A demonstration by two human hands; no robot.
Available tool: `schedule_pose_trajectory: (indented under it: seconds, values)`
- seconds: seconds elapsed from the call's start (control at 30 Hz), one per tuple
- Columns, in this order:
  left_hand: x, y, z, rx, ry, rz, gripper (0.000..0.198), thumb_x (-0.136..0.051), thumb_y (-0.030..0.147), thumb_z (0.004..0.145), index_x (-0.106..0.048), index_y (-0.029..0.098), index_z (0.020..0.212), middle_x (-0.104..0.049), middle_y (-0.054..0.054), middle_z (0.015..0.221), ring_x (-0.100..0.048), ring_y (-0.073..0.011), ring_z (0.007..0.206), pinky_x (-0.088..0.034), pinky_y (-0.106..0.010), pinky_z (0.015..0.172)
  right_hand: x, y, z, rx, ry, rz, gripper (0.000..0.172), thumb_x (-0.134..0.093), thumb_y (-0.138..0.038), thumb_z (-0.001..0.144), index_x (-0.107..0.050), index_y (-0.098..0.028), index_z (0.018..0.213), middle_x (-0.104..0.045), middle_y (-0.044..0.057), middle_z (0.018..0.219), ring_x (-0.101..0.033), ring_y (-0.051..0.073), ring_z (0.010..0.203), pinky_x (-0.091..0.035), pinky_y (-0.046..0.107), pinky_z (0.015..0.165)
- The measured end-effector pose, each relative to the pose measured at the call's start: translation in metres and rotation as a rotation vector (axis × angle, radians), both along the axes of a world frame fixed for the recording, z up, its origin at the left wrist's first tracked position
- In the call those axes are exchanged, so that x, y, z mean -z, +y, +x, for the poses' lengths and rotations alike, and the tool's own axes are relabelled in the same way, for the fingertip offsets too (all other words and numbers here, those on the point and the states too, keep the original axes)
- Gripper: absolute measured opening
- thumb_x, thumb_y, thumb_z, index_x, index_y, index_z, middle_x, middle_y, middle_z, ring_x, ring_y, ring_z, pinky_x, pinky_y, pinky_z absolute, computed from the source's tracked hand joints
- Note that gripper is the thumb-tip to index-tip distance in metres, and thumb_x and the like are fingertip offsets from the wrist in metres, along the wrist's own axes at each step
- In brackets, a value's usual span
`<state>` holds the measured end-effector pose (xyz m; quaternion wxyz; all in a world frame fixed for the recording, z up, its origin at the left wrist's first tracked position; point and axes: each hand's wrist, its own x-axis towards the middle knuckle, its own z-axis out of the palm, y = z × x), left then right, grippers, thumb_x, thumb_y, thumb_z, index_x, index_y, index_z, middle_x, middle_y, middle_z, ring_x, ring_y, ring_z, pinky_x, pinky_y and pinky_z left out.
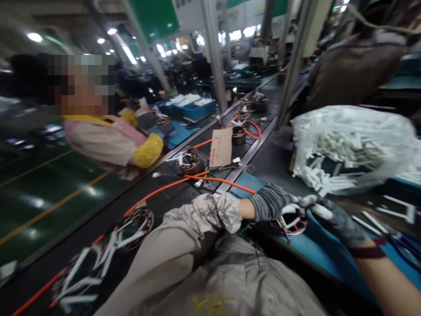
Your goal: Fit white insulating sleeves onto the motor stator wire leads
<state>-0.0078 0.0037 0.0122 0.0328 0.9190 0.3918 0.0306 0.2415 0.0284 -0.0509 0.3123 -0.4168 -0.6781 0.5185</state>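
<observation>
My left hand [271, 202], in a grey striped knit glove, reaches over a wound motor stator [301, 227] with copper windings and white tubes at its rim. Its fingers are bent at the stator's upper edge, and what they grip is blurred. From the right comes my right hand [330, 215], in a grey glove with pale fingertips. Thumb and fingers are pinched together beside the stator, close to the left fingertips; whatever is between them is too small to make out. Below lies a blue mat [324, 250].
A clear plastic bag [355, 118] of white tubes stands behind my right hand. Blue-handled pliers [406, 245] lie at right. Several stators, one a wired stator [190, 162], sit along the conveyor [164, 193] with orange cables and a cardboard tag [221, 148]. A co-worker [101, 136] stands across.
</observation>
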Motion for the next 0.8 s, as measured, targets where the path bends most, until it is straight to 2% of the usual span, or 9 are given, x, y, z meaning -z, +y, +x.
schedule_pose_trajectory:
  seconds: [0.1,0.2,0.27,0.37,0.43,0.53,0.6,0.67,0.8]
  values:
    - [-0.007,0.003,0.001,0.036,0.067,-0.105,0.039,-0.052,0.044,0.11,-0.078,0.018,0.122,-0.082,-0.011,0.107,-0.075,-0.025,0.092,-0.049,-0.034,0.079,-0.01,0.012,-0.012,-0.132,0.062,-0.112,0.056,-0.081,-0.076,0.072,-0.079,-0.02,0.078,-0.075,0.006,0.073,-0.071,0.025,0.072,-0.064,0.042,0.076]
    - [-0.013,0.005,-0.009,0.06,0.124,-0.167,0.05,-0.043,0.049,0.112,-0.08,0.015,0.107,-0.08,-0.013,0.092,-0.071,-0.0248,0.08,-0.045,-0.035,0.073,-0.022,0.016,-0.018,-0.248,0.025,-0.207,0.052,-0.092,-0.068,0.066,-0.081,-0.019,0.081,-0.076,0.006,0.078,-0.07,0.023,0.075,-0.063,0.039,0.079]
    - [-0.011,0.007,-0.02,0.055,0.115,-0.193,0.055,-0.042,0.052,0.112,-0.08,0.013,0.102,-0.078,-0.013,0.088,-0.068,-0.0248,0.078,-0.045,-0.036,0.074,-0.027,0.015,-0.018,-0.265,0.03,-0.237,0.052,-0.097,-0.062,0.064,-0.083,-0.02,0.092,-0.079,0.006,0.088,-0.071,0.023,0.08,-0.062,0.039,0.081]
    - [-0.002,0.005,-0.039,0.029,-0.071,-0.28,0.049,-0.045,0.047,0.111,-0.078,0.013,0.097,-0.076,-0.011,0.088,-0.067,-0.0227,0.083,-0.048,-0.036,0.084,-0.03,0.014,-0.019,-0.295,0.001,-0.256,0.058,-0.096,-0.059,0.069,-0.085,-0.022,0.113,-0.082,0.008,0.105,-0.075,0.027,0.095,-0.062,0.043,0.093]
    - [0.005,0.001,-0.047,0.005,-0.27,-0.381,0.041,-0.049,0.04,0.109,-0.076,0.014,0.093,-0.075,-0.009,0.09,-0.066,-0.0207,0.087,-0.049,-0.035,0.09,-0.032,0.014,-0.021,-0.327,-0.073,-0.264,0.056,-0.094,-0.059,0.072,-0.086,-0.023,0.114,-0.083,0.008,0.105,-0.076,0.029,0.099,-0.062,0.043,0.096]
    - [0.016,-0.005,-0.053,-0.024,-0.502,-0.491,0.031,-0.058,0.038,0.104,-0.076,0.013,0.099,-0.076,-0.008,0.095,-0.067,-0.0207,0.093,-0.051,-0.034,0.093,-0.036,0.012,-0.026,-0.351,-0.136,-0.274,0.051,-0.092,-0.06,0.072,-0.087,-0.023,0.107,-0.084,0.006,0.103,-0.077,0.029,0.097,-0.064,0.04,0.088]
    - [0.022,-0.007,-0.053,-0.034,-0.571,-0.501,0.029,-0.061,0.039,0.102,-0.076,0.014,0.103,-0.076,-0.009,0.098,-0.067,-0.0219,0.096,-0.051,-0.036,0.095,-0.041,0.008,-0.03,-0.353,-0.12,-0.269,0.048,-0.09,-0.06,0.074,-0.087,-0.022,0.102,-0.084,0.006,0.101,-0.077,0.028,0.093,-0.064,0.039,0.085]
    - [0.026,-0.006,-0.051,-0.043,-0.583,-0.491,0.029,-0.062,0.04,0.101,-0.077,0.015,0.099,-0.076,-0.008,0.095,-0.066,-0.0221,0.095,-0.051,-0.038,0.097,-0.046,0.002,-0.034,-0.335,-0.109,-0.282,0.047,-0.087,-0.06,0.078,-0.085,-0.018,0.1,-0.083,0.008,0.099,-0.076,0.027,0.089,-0.063,0.038,0.083]
    - [0.023,-0.003,-0.047,-0.047,-0.593,-0.517,0.03,-0.059,0.039,0.102,-0.075,0.015,0.092,-0.074,-0.006,0.088,-0.064,-0.0204,0.088,-0.051,-0.037,0.095,-0.047,-0.006,-0.039,-0.272,-0.132,-0.257,0.056,-0.083,-0.064,0.079,-0.083,-0.012,0.1,-0.082,0.011,0.094,-0.071,0.025,0.083,-0.059,0.036,0.077]
